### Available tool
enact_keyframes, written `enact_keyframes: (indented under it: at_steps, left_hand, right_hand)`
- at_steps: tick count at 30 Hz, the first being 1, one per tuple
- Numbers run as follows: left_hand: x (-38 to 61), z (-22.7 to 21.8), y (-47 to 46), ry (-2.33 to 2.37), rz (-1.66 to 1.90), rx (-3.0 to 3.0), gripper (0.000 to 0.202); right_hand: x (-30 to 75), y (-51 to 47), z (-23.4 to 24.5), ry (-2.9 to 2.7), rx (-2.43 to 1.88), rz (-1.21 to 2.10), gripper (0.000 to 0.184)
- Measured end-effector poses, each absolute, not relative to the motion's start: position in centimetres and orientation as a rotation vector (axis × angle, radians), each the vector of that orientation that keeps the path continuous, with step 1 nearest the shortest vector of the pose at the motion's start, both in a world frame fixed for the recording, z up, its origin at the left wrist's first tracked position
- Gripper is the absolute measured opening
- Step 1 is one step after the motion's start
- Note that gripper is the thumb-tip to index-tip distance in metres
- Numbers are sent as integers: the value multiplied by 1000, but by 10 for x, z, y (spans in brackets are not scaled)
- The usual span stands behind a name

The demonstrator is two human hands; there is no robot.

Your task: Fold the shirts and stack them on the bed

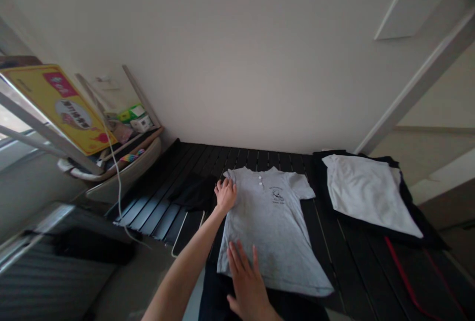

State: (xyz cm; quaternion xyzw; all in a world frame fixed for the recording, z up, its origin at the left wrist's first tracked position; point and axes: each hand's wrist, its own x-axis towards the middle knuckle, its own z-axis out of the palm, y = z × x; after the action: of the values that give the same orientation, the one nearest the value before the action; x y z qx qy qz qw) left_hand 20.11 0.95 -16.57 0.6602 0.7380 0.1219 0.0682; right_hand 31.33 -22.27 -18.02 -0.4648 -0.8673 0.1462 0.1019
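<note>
A light grey short-sleeved T-shirt (265, 232) lies spread out, with buttons at the neck and a small dark print on the chest. My left hand (225, 195) rests over the sleeve on the left side, its fingers slightly bent and apart, covering most of that sleeve. Near the hem, my right hand (247, 279) lies flat on the fabric with fingers stretched out. Under the shirt is a black slatted surface (326, 242).
To the right, a folded light grey garment (367, 195) lies on black cloth (406, 197). Dark fabric (195, 190) sits left of the shirt. A basket-like holder (144, 155) with small packages, a yellow box (63, 106) and a white cable (118, 177) are at left. A wall (237, 64) rises behind.
</note>
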Motion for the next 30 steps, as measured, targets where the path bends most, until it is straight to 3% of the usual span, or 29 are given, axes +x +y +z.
enact_keyframes:
  at_steps: [3,9,14,20,24,30]
  left_hand:
    - [207,-160,13,2218,376,1989,49]
    - [200,-158,11,2246,347,1964,49]
    - [192,-156,4,2250,336,1962,49]
    - [199,-144,3,2218,361,1961,50]
    - [212,-129,6,2171,401,1992,51]
    - [247,-116,16,1776,550,2042,54]
  right_hand:
    - [303,-230,-188,-2502,-1424,364,88]
    - [279,-241,-217,-2382,-1533,276,47]
    - [296,-237,-203,-2489,-1409,323,30]
    - [326,-233,-174,-2631,-1145,499,32]
    - [342,-236,-160,-2592,-1053,583,44]
    - [366,-249,-173,-2393,-1132,253,63]
